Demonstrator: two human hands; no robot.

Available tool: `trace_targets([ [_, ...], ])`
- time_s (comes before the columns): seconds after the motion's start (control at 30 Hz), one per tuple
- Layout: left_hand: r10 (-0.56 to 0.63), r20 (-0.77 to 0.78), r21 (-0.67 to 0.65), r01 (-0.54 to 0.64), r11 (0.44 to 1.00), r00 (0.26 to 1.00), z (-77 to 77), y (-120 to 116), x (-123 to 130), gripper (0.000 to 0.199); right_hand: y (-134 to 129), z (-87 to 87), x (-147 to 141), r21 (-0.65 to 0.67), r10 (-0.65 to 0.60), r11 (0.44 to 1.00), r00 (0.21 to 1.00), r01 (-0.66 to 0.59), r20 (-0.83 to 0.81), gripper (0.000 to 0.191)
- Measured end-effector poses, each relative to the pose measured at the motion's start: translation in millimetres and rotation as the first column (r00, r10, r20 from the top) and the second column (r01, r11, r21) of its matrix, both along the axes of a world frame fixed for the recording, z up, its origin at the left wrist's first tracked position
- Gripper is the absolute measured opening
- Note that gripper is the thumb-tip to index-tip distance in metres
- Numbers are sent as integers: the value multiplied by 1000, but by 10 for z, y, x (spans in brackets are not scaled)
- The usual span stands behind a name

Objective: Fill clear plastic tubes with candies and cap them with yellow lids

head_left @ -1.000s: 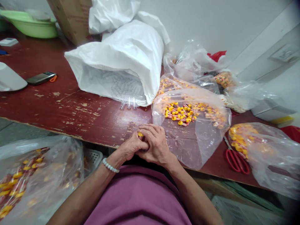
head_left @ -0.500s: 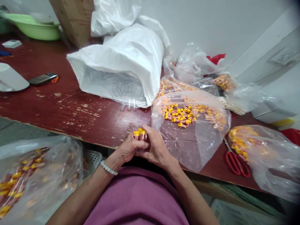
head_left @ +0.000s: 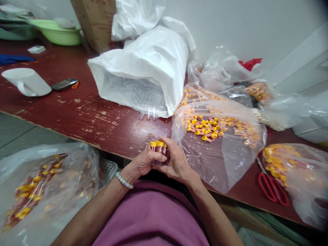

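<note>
Close to my body at the table's front edge, my left hand [head_left: 145, 160] and my right hand [head_left: 175, 159] are closed together around several small clear tubes [head_left: 159, 147] with yellow caps and reddish contents. My left thumb lies across the front of the tubes; their lower ends are hidden by my fingers. Just beyond, a few clear tubes [head_left: 148, 114] without caps lie at the mouth of a white sack [head_left: 143, 61] holding many more. Right of my hands, yellow-capped pieces [head_left: 205, 127] with reddish bodies lie in an open clear plastic bag [head_left: 202, 167].
Red-handled scissors [head_left: 273, 188] lie at the right beside another bag [head_left: 304, 171] of yellow-capped pieces. Below left is a large bag [head_left: 79, 177] of similar pieces. A white mug [head_left: 33, 82] lies on its side near a phone-like device [head_left: 64, 84]. Behind stand a green basin [head_left: 57, 34] and a carton [head_left: 96, 24].
The view has turned slightly left, so the table things sit farther right. Both hands still hold the tubes together, and the yellow caps show a little more.
</note>
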State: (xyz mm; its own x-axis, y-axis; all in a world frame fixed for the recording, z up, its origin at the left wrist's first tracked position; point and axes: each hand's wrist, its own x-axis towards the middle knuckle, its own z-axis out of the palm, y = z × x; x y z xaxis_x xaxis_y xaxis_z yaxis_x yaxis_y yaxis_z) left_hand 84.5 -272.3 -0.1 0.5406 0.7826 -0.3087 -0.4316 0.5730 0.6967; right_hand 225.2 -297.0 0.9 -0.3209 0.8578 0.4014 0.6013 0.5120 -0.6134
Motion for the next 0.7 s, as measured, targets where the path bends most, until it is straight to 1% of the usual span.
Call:
trace_targets([
  [0.07,-31,58,-29,33,999,998,-2,2,-41,27,9,-18,7,-51,27,998,1000,-27,-15,101],
  [0.1,-50,77,-39,53,998,996,-7,2,-64,27,13,-25,10,-74,36,997,999,-37,-11,103],
  [0.17,-78,88,-53,83,995,993,-25,-1,-107,27,26,-36,11,-96,53,994,999,-52,5,95],
  [0.27,-106,94,-63,113,992,990,-61,0,-145,25,51,-44,7,-78,53,996,999,-53,4,80],
  [0.4,-92,139,-83,105,991,986,-82,-18,-126,24,51,-19,0,-65,36,997,999,-35,10,63],
  [0.47,-92,173,-89,108,990,981,-95,-36,-110,24,42,-14,-14,-70,32,997,999,-29,33,58],
  [0.53,-118,204,-93,139,986,972,-134,-43,-130,23,55,-48,-58,-66,29,997,998,-25,64,56],
  [0.6,-111,203,-113,136,984,973,-184,-59,-218,22,78,-115,-146,-52,56,997,994,-51,92,58],
  [0.63,-89,193,-126,115,985,977,-204,-81,-294,22,85,-148,-200,-43,86,996,992,-82,92,63],
  [0.7,3,171,-139,21,990,985,-228,-164,-521,28,85,-194,-299,-40,148,988,987,-146,58,81],
])
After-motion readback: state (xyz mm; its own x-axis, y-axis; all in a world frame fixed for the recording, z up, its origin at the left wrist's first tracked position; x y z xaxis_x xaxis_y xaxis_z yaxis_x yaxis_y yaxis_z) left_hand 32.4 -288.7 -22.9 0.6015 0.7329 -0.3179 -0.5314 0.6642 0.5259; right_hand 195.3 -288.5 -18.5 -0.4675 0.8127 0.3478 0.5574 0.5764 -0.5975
